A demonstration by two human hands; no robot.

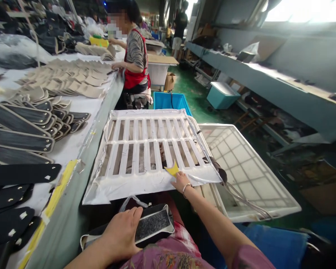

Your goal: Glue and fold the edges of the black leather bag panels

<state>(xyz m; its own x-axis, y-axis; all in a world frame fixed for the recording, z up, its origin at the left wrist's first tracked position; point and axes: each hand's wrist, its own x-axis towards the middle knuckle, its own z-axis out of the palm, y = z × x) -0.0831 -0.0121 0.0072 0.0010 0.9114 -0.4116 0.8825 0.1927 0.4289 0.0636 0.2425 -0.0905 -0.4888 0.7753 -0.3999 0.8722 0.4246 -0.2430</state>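
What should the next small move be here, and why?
Probably to lift the small, flat, notched yellow piece off the white slatted panel: the right hand touches its lower edge, while the left hand rests on the black, pale-edged item at the lap.

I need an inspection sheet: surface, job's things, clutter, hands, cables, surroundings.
Surface: white slatted rack beside the table.
Job's things: yellow piece at the rack's near side; pale-trimmed black item nearer the camera.
Clutter: beige pieces and dark strips heaped on the table.
Hands: right hand touches the yellow piece; left hand rests on the black item.
Cables: none certain; cords or straps cross the white crate.
Surroundings: co-worker in a red apron ahead.
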